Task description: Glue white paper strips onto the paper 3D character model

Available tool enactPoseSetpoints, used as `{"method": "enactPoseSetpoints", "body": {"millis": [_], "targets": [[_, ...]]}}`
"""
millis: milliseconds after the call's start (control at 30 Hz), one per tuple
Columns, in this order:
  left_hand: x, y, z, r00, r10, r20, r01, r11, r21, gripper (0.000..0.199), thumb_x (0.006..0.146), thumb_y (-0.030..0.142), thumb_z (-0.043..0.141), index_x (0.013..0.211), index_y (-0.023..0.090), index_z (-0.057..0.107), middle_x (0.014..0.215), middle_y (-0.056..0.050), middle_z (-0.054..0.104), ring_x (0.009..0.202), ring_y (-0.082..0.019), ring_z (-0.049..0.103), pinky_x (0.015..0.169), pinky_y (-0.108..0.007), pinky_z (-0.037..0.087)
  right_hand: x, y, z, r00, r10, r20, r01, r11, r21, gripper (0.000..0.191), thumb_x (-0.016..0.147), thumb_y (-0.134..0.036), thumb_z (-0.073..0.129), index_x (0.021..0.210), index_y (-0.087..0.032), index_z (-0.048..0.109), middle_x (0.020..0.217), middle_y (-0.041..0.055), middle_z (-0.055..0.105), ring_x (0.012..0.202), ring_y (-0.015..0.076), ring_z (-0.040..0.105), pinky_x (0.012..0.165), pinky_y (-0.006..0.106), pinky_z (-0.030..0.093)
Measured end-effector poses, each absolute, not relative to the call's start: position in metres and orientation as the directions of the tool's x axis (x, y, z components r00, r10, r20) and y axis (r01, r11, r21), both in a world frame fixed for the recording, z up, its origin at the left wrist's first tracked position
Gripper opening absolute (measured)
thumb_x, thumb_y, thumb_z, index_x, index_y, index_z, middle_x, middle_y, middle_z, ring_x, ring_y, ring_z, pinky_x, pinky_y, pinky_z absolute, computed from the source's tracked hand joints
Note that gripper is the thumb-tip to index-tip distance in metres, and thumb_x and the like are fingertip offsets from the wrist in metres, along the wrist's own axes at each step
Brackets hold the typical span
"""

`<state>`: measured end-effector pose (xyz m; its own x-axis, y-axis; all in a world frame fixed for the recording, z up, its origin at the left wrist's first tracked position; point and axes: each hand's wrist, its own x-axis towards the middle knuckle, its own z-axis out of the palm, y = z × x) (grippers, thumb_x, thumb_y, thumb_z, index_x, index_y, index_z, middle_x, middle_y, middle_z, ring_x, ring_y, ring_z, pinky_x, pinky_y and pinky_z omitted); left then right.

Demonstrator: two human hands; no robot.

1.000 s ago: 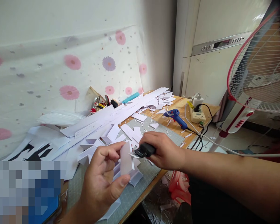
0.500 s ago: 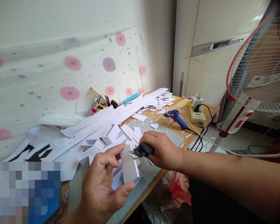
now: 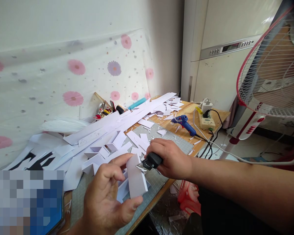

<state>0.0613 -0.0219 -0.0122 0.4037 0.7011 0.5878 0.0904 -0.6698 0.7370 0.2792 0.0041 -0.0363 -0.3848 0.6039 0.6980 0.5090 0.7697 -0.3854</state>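
Observation:
Between the thumb and fingers of my left hand point(image 3: 107, 192) is a small white foam-board piece point(image 3: 136, 179), held tilted above the cutting mat point(image 3: 159, 178). My right hand point(image 3: 171, 160) is wrapped round a black utility knife point(image 3: 153, 160). Its blade lies against the right edge of the piece, and a thin shaving curls beside the blade. Folded white board pieces point(image 3: 95, 160) stand on the mat just beyond my left hand. Another white piece lies partly hidden beneath the held one.
A blue glue gun point(image 3: 185, 124) lies at the right, near a power strip point(image 3: 207, 120) with cables. Long white strips point(image 3: 127, 120) and scraps cover the back. A phone point(image 3: 49, 209), partly blurred out, is at lower left. A fan point(image 3: 269, 65) stands at the right.
The knife blade has slid slightly down along the edge of the piece, and a shaving now shows by it. The held piece has shifted and turned a little.

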Motion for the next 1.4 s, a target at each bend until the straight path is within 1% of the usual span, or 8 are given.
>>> {"method": "enactPoseSetpoints", "body": {"millis": [333, 500, 633, 900, 1067, 1167, 1300, 1400], "targets": [[0.063, -0.023, -0.011, 0.497, 0.581, 0.645, 0.185, -0.796, 0.576, 0.029, 0.084, 0.037, 0.068, 0.094, 0.027, 0.044, 0.118, -0.006, 0.068, 0.108, -0.018, 0.067, 0.088, -0.026, 0.056, 0.272, 0.015, -0.037, -0.185, 0.889, 0.418, 0.585, 0.442, -0.681, 0.014, 0.080, -0.020, 0.058, 0.072, -0.019, 0.047, 0.067, -0.0011, 0.051, 0.063, 0.0131, 0.044, 0.060, 0.025, 0.033], [0.065, -0.014, -0.014, 0.499, 0.578, 0.645, 0.487, -0.803, 0.342, 0.030, 0.082, 0.027, 0.067, 0.095, 0.025, 0.041, 0.119, -0.014, 0.067, 0.106, -0.024, 0.068, 0.084, -0.035, 0.057, 0.273, 0.012, -0.026, -0.231, 0.952, 0.199, 0.159, 0.239, -0.958, 0.023, 0.084, -0.037, 0.058, 0.073, -0.019, 0.050, 0.061, -0.0042, 0.047, 0.056, 0.0100, 0.043, 0.053, 0.024, 0.034], [0.068, -0.008, -0.017, 0.511, 0.526, 0.679, 0.583, -0.793, 0.177, 0.035, 0.076, 0.024, 0.072, 0.099, 0.023, 0.044, 0.114, -0.012, 0.069, 0.102, -0.024, 0.069, 0.083, -0.036, 0.059, 0.272, 0.004, -0.022, -0.429, 0.900, 0.078, -0.096, 0.040, -0.995, 0.038, 0.075, -0.052, 0.071, 0.078, -0.017, 0.056, 0.058, -0.0060, 0.049, 0.048, 0.0075, 0.043, 0.045, 0.022, 0.034], [0.065, -0.010, -0.017, 0.441, 0.786, 0.434, 0.388, -0.603, 0.697, 0.067, 0.072, 0.022, 0.079, 0.131, 0.022, 0.048, 0.132, -0.015, 0.061, 0.117, -0.030, 0.063, 0.096, -0.040, 0.057, 0.266, -0.001, -0.021, -0.503, 0.862, 0.065, -0.355, -0.137, -0.925, 0.050, 0.063, -0.056, 0.083, 0.066, -0.015, 0.054, 0.049, -0.0064, 0.052, 0.044, 0.0058, 0.043, 0.045, 0.020, 0.032], [0.065, -0.012, -0.018, 0.522, 0.809, 0.269, 0.130, -0.387, 0.913, 0.068, 0.073, 0.021, 0.080, 0.132, 0.025, 0.048, 0.116, -0.011, 0.068, 0.084, -0.025, 0.074, 0.078, -0.036, 0.063, 0.253, -0.006, -0.031, -0.581, 0.809, 0.092, -0.457, -0.231, -0.859, 0.046, 0.065, -0.052, 0.083, 0.067, -0.015, 0.056, 0.050, -0.0050, 0.054, 0.044, 0.0063, 0.047, 0.044, 0.019, 0.033], [0.066, -0.014, -0.019, 0.520, 0.810, 0.272, 0.071, -0.358, 0.931, 0.064, 0.073, 0.021, 0.078, 0.131, 0.026, 0.051, 0.111, -0.009, 0.070, 0.076, -0.023, 0.074, 0.073, -0.035, 0.063, 0.251, -0.008, -0.031, -0.600, 0.791, 0.119, -0.401, -0.169, -0.900, 0.046, 0.072, -0.057, 0.076, 0.070, -0.015, 0.057, 0.054, -0.0041, 0.053, 0.047, 0.0070, 0.047, 0.046, 0.020, 0.035], [0.066, -0.014, -0.014, 0.385, 0.835, 0.393, 0.222, -0.497, 0.839, 0.059, 0.073, 0.020, 0.076, 0.128, 0.025, 0.057, 0.121, -0.009, 0.065, 0.108, -0.026, 0.067, 0.089, -0.032, 0.059, 0.262, -0.006, -0.023, -0.485, 0.845, 0.226, -0.074, 0.218, -0.973, 0.034, 0.085, -0.047, 0.063, 0.073, -0.016, 0.054, 0.063, -0.0023, 0.053, 0.056, 0.0089, 0.046, 0.054, 0.022, 0.038], [0.064, -0.012, -0.011, 0.428, 0.789, 0.441, 0.354, -0.596, 0.721, 0.062, 0.074, 0.017, 0.070, 0.134, 0.028, 0.055, 0.130, -0.007, 0.059, 0.120, -0.026, 0.058, 0.104, -0.035, 0.050, 0.275, -0.004, -0.018, -0.371, 0.824, 0.427, 0.324, 0.546, -0.772, 0.015, 0.083, -0.027, 0.059, 0.074, -0.017, 0.053, 0.068, -0.0004, 0.055, 0.063, 0.0111, 0.047, 0.059, 0.024, 0.037]]}}
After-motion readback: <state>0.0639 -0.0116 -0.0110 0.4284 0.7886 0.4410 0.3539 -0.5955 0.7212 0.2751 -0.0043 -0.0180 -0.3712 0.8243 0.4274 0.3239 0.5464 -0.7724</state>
